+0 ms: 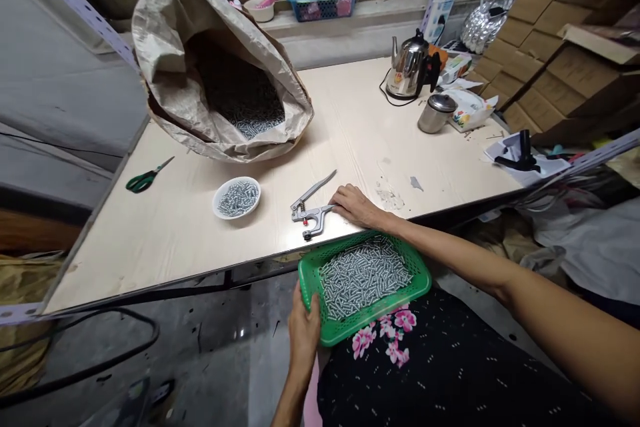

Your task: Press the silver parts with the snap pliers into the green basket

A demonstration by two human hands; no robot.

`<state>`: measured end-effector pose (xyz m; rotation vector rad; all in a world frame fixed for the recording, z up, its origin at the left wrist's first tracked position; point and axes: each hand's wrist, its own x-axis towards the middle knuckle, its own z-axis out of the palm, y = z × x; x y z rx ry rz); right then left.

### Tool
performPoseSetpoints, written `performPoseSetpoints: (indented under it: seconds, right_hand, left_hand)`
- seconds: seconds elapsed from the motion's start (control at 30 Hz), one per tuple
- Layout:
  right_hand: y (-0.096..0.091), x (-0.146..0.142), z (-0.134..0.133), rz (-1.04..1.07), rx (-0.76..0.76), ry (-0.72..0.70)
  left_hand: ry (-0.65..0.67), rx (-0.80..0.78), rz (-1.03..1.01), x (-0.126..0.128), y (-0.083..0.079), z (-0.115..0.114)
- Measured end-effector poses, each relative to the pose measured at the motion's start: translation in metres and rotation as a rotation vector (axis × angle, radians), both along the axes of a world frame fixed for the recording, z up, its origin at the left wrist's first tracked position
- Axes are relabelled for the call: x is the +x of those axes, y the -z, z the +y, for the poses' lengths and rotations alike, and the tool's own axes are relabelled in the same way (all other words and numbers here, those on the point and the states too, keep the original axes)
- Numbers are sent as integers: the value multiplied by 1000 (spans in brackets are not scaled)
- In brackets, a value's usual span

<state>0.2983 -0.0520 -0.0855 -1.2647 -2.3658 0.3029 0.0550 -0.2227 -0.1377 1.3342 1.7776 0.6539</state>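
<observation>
A green plastic basket (313, 269) full of small metal pins rests on my lap. My left hand (303, 328) grips its near left corner, fingers wrapped over the rim. My right hand (356, 204) lies on the table edge, its fingers on the handle of silver metal pliers (310, 207) that lie flat on the tabletop. A small white bowl (237, 199) of the same metal pins stands left of the pliers. Behind it a large paper sack (200, 60) lies open on its side, with more pins inside.
Green-handled scissors (145, 178) lie at the table's (175, 227) left. A steel kettle (409, 67), a lidded metal cup (437, 113) and packets stand at the back right. Cardboard boxes (545, 47) are stacked to the right. Cables run over the floor at the lower left.
</observation>
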Motion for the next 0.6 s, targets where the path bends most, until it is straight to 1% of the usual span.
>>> performPoseSetpoints:
  seconds: [0.1,0.17,0.27,0.37,0.47,0.6]
  right_hand:
    - [0,3,-2,7,-10,-9]
    - [-1,4,-4,20,-11,-10]
    - [-2,6,-8,46,-15,-14]
    - [-2,6,-10,70,-26,-19]
    - [-2,6,-10,67,-23,-20]
    - [-1,6,-12,67,3,-30]
  left_hand:
    - [9,-49,-153,-14,5,11]
    - [17,-47,-204,-19,4,18]
    - [68,-36,-230,-20,-2,23]
    - [67,-6,-179,-12,-7,22]
    - [73,20,-71,3,-9,17]
    - [99,54,31,26,-15,3]
